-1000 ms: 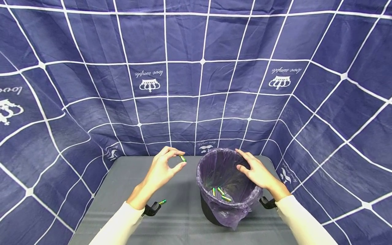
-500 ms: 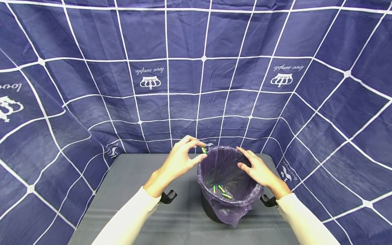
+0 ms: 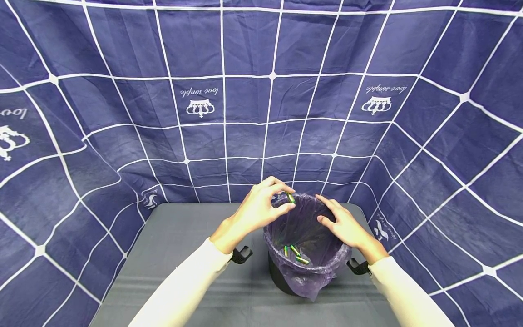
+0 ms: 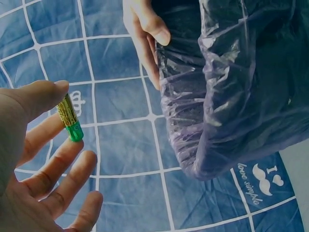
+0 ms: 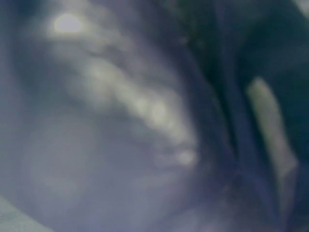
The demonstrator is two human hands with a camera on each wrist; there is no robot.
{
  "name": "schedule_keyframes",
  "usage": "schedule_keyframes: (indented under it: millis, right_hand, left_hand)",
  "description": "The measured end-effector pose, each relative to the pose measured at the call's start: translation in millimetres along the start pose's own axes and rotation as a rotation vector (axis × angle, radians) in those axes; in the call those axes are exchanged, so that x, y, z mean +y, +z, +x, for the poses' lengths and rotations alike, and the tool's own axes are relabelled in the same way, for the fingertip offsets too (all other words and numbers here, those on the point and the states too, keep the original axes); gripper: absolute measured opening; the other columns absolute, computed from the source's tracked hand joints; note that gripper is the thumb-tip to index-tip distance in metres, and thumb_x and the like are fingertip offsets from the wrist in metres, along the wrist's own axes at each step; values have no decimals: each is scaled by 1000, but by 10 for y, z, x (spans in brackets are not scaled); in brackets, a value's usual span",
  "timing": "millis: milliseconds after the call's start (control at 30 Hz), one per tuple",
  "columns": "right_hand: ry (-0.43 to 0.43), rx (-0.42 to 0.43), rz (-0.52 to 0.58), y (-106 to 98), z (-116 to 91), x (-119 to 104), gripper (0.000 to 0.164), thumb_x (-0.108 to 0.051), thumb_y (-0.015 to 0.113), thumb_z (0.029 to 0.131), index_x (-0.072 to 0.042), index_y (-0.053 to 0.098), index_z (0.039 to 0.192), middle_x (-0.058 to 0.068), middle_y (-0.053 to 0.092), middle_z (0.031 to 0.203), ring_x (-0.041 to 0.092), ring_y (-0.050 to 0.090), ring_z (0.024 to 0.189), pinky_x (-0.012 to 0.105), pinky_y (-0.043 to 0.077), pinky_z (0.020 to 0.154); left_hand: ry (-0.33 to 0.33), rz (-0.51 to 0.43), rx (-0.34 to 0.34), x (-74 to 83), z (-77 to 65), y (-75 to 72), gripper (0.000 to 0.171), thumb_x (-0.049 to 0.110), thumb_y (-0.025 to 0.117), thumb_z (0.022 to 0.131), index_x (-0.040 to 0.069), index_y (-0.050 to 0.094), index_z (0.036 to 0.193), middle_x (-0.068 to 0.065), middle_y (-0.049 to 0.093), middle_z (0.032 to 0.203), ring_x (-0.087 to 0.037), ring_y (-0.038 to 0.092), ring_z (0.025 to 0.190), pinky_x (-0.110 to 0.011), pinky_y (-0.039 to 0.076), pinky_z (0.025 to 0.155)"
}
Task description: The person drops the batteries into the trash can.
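My left hand (image 3: 261,204) pinches a small green and gold battery (image 3: 291,198) between thumb and fingertips, over the left part of the trash bin's opening. The left wrist view shows this battery (image 4: 70,118) green end down, the other fingers spread below. The black trash bin (image 3: 279,277) is lined with a purple plastic bag (image 3: 306,284) folded over its rim. Three similar batteries (image 3: 301,260) lie inside at the bottom. On the bin's right rim my right hand (image 3: 343,225) holds the edge, thumb inside, fingers along the outside. The right wrist view is blurred, mostly purple bag (image 5: 120,159).
A grey table (image 3: 192,236) carries the bin right of its middle. Blue cloth (image 3: 245,104) with a white grid surrounds it at the back and both sides. Black wrist camera mounts (image 3: 242,255) stick out beneath both wrists.
My left hand has moved right with the battery, from beside the bin to above its left rim. A battery on the table dropped out of sight behind my left arm. My right hand stays put.
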State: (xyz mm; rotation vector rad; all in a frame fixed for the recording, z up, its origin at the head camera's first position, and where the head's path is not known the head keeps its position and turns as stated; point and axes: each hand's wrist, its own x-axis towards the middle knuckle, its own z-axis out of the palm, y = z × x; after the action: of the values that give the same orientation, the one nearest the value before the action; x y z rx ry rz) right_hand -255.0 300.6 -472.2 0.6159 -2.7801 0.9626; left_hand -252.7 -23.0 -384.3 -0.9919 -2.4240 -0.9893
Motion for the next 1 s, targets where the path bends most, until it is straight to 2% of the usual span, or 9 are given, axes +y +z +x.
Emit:
schedule_keyframes:
  millis: [167,300,633,833,1000]
  right_hand:
    - [1,2,0,8,-5,4,69,-24,71,115,-14,46,178,23,64,160,52,64,150,75,49,123]
    - [3,1,-2,12,-18,9,69,-23,72,115,-14,47,178,22,65,161,51,65,150,75,49,123]
    - [1,11,-1,6,17,10,68,-24,71,115,-15,48,178,23,63,163,52,63,152,76,47,125]
    - [3,9,-6,6,3,-4,68,-22,71,114,-13,47,178,24,63,163,53,62,152,75,48,125]
    - [1,10,-2,8,7,-11,68,-22,72,114,-13,48,177,24,63,164,53,61,154,76,46,126]
  left_hand:
    - [-51,15,-66,-7,-38,37,43,36,92,102,19,83,141,-6,74,141,-30,76,134,-57,62,112]
    - [-67,45,-94,-37,-93,50,51,44,91,102,22,79,147,-6,71,149,-31,72,143,-65,57,117]
    - [-77,79,-82,-123,-174,-16,54,46,91,102,24,78,150,-3,70,152,-30,70,147,-64,56,118]
    - [-81,97,-61,-188,-244,-28,53,45,90,102,24,78,149,-3,72,150,-27,70,145,-58,57,109]
    - [-107,101,-58,-250,-314,-44,50,46,90,103,26,78,148,-1,73,150,-26,69,147,-58,57,111]
